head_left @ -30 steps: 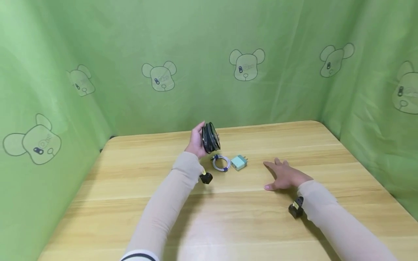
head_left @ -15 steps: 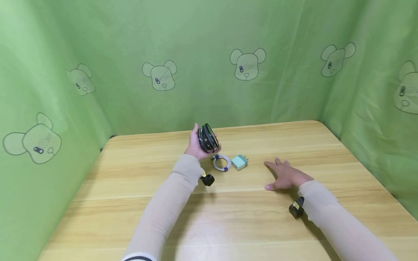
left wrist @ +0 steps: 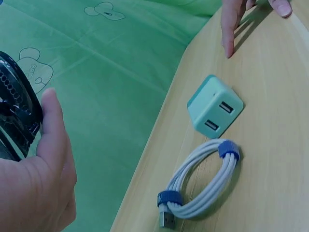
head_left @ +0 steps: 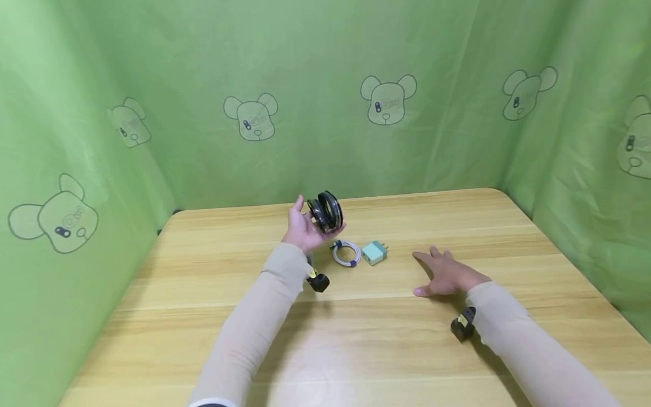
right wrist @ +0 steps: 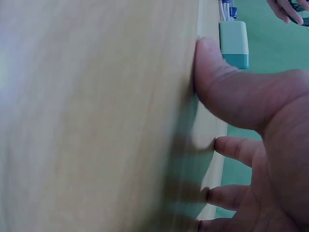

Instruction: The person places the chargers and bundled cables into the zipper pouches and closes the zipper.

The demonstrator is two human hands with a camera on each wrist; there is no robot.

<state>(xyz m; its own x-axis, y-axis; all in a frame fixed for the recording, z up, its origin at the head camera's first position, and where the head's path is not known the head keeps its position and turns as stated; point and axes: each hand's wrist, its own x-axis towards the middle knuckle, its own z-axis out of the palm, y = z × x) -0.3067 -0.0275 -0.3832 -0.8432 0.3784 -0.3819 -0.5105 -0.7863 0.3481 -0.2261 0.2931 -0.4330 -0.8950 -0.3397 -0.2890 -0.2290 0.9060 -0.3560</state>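
My left hand (head_left: 305, 232) is palm up above the far part of the table, holding a glossy black round object (head_left: 325, 212) made of two ring-like parts; its exact kind is not clear. In the left wrist view, the object (left wrist: 17, 104) is cut off at the edge and shows a bead-like pattern. A finger lies against its side. Below the hand lie a coiled white USB cable (head_left: 347, 254) with blue straps and a mint-green charger (head_left: 374, 252) with two ports. My right hand (head_left: 446, 273) rests on the table, right of the charger, fingers spread and holding nothing.
The light wooden table (head_left: 376, 345) stretches toward me. Green curtains (head_left: 315, 152) printed with bear heads stand behind it and at both sides. A small black camera (head_left: 317, 281) hangs at the left wrist, another camera (head_left: 463, 324) at the right.
My left hand has turned palm up, its thumb swinging away from the black object. The object has rotated, and its two parts now show a gap. The right hand stays put.
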